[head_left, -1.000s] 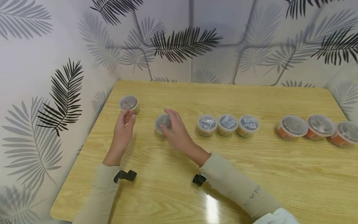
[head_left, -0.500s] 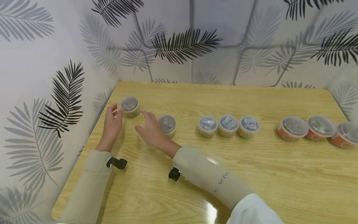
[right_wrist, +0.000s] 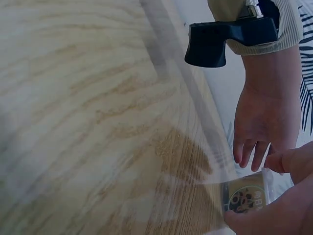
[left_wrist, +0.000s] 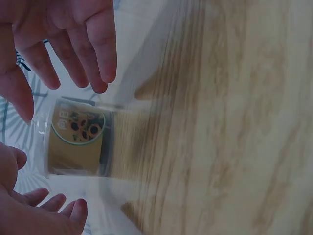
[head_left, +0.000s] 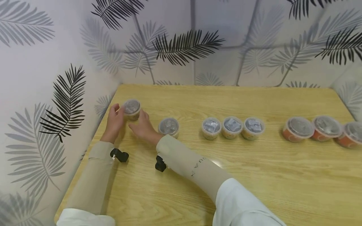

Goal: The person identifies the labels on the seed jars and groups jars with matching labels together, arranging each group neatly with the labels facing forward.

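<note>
Near the far left corner of the light wooden table (head_left: 254,175), a small clear-lidded tan cup (head_left: 131,109) was flanked by both hands: left grip (head_left: 114,122) loose and touching it, right grip (head_left: 142,127) curled against it. Beside it a second tan cup (head_left: 168,127) stood, then three more in a row (head_left: 232,127); this cup seemed the last unaligned.

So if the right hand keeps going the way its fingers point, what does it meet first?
The small lidded cup by the table's left edge; the right hand already looks to be at its side, with the left hand just beyond.
</note>
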Demonstrator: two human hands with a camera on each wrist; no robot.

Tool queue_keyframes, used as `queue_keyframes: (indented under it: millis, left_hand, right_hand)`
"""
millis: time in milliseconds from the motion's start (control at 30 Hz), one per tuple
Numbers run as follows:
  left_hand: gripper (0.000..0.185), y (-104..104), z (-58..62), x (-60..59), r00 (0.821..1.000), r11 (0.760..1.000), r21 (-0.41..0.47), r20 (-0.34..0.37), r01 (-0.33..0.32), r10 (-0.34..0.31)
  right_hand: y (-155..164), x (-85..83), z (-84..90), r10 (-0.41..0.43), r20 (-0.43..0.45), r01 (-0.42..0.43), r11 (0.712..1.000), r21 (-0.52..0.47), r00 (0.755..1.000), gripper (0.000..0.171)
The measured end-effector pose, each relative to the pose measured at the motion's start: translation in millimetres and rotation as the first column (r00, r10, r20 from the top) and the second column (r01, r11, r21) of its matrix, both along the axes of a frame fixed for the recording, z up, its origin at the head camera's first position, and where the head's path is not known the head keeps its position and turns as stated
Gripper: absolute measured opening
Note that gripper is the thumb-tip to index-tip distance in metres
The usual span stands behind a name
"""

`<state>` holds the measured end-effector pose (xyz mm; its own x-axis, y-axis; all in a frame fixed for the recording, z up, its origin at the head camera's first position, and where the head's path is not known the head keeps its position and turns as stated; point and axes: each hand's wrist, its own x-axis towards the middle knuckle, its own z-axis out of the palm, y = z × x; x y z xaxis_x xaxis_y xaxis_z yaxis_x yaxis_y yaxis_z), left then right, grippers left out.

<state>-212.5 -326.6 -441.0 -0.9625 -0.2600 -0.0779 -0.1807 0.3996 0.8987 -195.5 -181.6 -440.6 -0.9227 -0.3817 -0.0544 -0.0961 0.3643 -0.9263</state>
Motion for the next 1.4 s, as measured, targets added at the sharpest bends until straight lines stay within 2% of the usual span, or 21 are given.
queue_keyframes:
  millis: [133, 233, 333, 500, 633, 767, 867, 967, 1133, 1200, 1300, 1400]
  left_hand:
    - [0.059, -4.1, -4.1, -3.7, 1.0, 1.0, 0.011, -0.014, 0.009, -0.008]
    - [0.057, -3.3, -7.2, -5.2, 0.999, 0.997, 0.063, -0.037, 0.035, -0.033]
    - [0.054, -0.1, -9.1, -5.0, 0.997, 0.993, 0.108, -0.067, 0.055, -0.048]
    - [0.053, 2.5, -10.8, -4.0, 0.995, 0.994, 0.103, -0.096, 0.038, -0.028]
    - [0.055, 3.5, -7.2, -0.2, 0.994, 0.999, 0.046, -0.106, 0.009, -0.005]
    - [0.055, 6.0, 3.3, 7.1, 0.988, 0.999, 0.031, -0.154, 0.013, -0.008]
    - [0.053, 13.6, 17.1, 14.1, 0.98, 0.997, 0.062, -0.198, 0.041, -0.028]
    - [0.05, 30.3, 39.4, 27.4, 0.973, 0.993, 0.07, -0.216, 0.092, -0.075]
    - [0.055, 49.0, 48.6, 39.8, 0.964, 0.987, 0.024, -0.218, 0.162, -0.153]
    - [0.057, 54.1, 50.6, 45.5, 0.96, 0.982, 0.021, -0.217, 0.188, -0.179]
    - [0.058, 66.4, 67.9, 64.3, 0.955, 0.973, 0.028, -0.2, 0.228, -0.218]
    - [0.058, 74.9, 77.8, 78.8, 0.951, 0.968, 0.02, -0.193, 0.251, -0.242]
  right_hand:
    - [-6.9, -7.7, -1.7, -0.008, 0.021, 0.01, 0.997, -0.083, 1.0, 0.077]
    - [-9.1, -10.6, -1.5, -0.013, 0.046, 0.022, 0.983, -0.185, 0.999, 0.081]
    - [-10.2, -12.2, -1.7, -0.018, 0.076, 0.036, 0.969, -0.246, 0.997, 0.084]
    - [-13.1, -12.5, -2.5, -0.035, 0.125, 0.065, 0.967, -0.247, 0.992, 0.088]
    - [-13.0, -6.6, 4.1, -0.043, 0.107, 0.069, 0.964, -0.256, 0.993, 0.082]
    - [-6.6, 2.2, 17.7, -0.069, 0.056, 0.078, 0.977, -0.199, 0.996, 0.076]
    - [3.2, 7.1, 27.7, -0.109, 0.033, 0.113, 0.979, -0.168, 0.994, 0.073]
    - [18.4, 11.0, 35.7, -0.137, 0.045, 0.144, 0.971, -0.192, 0.989, 0.072]
    - [46.6, 14.4, 40.3, -0.148, 0.107, 0.172, 0.95, -0.262, 0.983, 0.068]
    - [56.8, 16.0, 40.9, -0.137, 0.112, 0.163, 0.95, -0.268, 0.984, 0.068]
    - [71.7, 21.2, 43.0, -0.083, 0.115, 0.112, 0.955, -0.275, 0.99, 0.068]
    - [84.7, 26.9, 43.6, -0.013, 0.118, 0.047, 0.958, -0.282, 0.993, 0.068]
